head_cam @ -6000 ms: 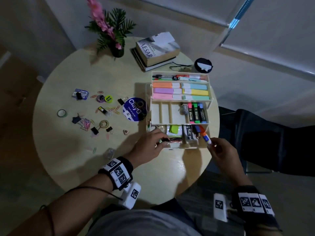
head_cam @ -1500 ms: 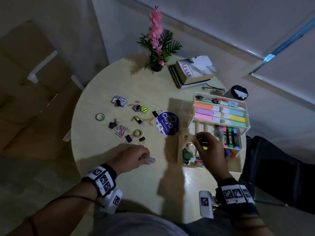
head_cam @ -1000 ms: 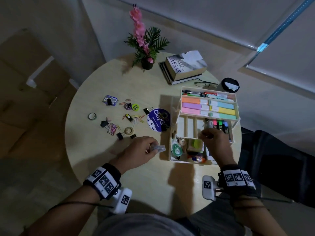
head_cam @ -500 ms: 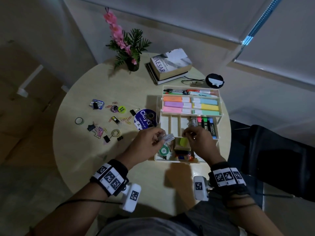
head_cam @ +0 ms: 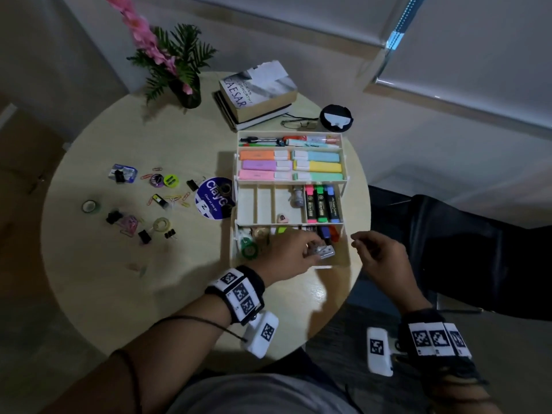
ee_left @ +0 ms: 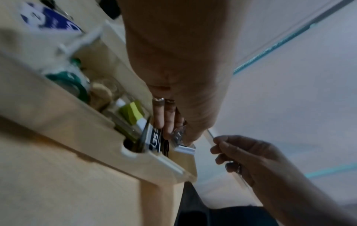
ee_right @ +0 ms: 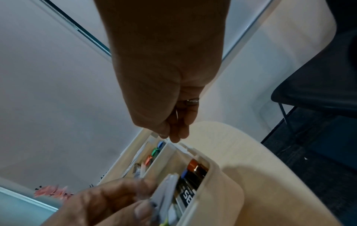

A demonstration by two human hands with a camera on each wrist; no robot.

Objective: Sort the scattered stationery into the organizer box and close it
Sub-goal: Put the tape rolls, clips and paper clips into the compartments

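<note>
Organizer box (head_cam: pixel 343 204): open, three tiers, right side of round worktop (head_cam: pixel 119 294). Left hand (head_cam: pixel 288 252): pinching small clear case (head_cam: pixel 324 251) over lowest tier. Right hand (head_cam: pixel 378 253): beside box, fingers loosely curled, holding nothing. Binder clips (head_cam: pixel 143 236), tape rolls (head_cam: pixel 88 206): scattered at left.

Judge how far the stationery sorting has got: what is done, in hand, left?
Done: highlighters and markers fill the organizer box. In hand: the left hand lowers a small clear case into the front tray. Left: clips and tape rolls on the table; box open.
</note>
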